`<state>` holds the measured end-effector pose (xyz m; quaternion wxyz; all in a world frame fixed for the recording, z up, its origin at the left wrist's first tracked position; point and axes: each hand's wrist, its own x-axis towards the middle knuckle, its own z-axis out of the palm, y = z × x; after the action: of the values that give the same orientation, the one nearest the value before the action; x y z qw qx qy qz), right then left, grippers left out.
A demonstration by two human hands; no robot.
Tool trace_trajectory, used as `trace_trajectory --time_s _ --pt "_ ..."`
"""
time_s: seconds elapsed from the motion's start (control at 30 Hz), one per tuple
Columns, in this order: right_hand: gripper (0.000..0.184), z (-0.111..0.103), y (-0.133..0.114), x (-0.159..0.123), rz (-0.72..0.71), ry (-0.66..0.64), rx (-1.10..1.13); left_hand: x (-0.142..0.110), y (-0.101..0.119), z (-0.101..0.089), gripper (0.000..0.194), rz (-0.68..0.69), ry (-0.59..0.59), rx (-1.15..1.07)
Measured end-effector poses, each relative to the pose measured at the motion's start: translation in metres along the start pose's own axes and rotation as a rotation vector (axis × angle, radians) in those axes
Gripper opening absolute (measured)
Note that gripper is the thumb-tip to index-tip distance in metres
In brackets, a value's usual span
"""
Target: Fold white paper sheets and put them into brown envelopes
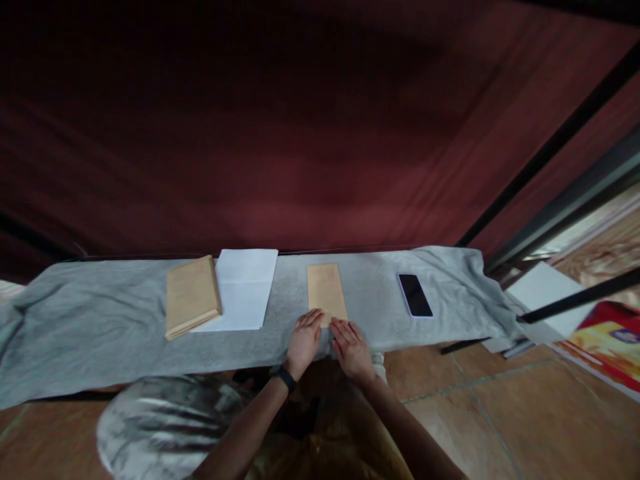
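Observation:
A tan paper envelope [326,287] lies flat on the grey cloth, upright to me. My left hand [304,339] rests on its near left corner, fingers stretched out and flat. On the near right corner lies my right hand [351,345], its fingers also extended and pressed down on the paper. Neither hand is wrapped around anything. The near edge of the envelope is partly hidden under the fingertips. To the left, a stack of tan envelopes [193,293] overlaps several white paper sheets [245,287].
A phone [416,295] with a dark screen lies right of the envelope. The grey cloth [100,320] covers a narrow bench before a dark red panel [300,147]. Black metal bars [560,143] slant at the right, near a red and yellow box [607,340].

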<state>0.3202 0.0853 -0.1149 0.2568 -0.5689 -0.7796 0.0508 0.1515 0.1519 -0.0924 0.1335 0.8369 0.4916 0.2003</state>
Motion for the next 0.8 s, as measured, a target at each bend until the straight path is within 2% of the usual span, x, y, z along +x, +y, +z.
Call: trace_trajectory --time_s 0.1,0.27,0.43,0.53,0.63,0.73,0.8 --pt "0.047 0.001 -0.006 0.0 0.043 0.016 -0.014 0.019 0.007 0.006 0.041 0.008 -0.032 0.041" --pt "0.045 -0.003 -0.011 0.003 0.086 -0.005 -0.047 0.073 0.008 0.02 0.051 0.037 -0.175 0.157" --pt "0.053 -0.006 -0.013 0.004 0.091 -0.026 -0.049 0.124 0.003 0.03 0.056 0.0 -0.19 0.181" --pt "0.051 -0.006 -0.014 0.005 0.101 -0.035 -0.046 0.141 0.005 0.032 0.059 -0.03 -0.194 0.178" --pt "0.052 -0.005 -0.014 0.006 0.107 -0.033 -0.038 0.133 0.004 0.03 0.058 -0.052 -0.203 0.176" --pt "0.053 -0.001 -0.013 0.006 0.105 -0.006 -0.027 0.095 -0.003 0.027 0.058 -0.126 -0.165 0.114" --pt "0.052 0.002 -0.013 0.006 0.106 0.013 -0.023 0.062 -0.01 0.024 0.054 -0.305 0.013 -0.265"
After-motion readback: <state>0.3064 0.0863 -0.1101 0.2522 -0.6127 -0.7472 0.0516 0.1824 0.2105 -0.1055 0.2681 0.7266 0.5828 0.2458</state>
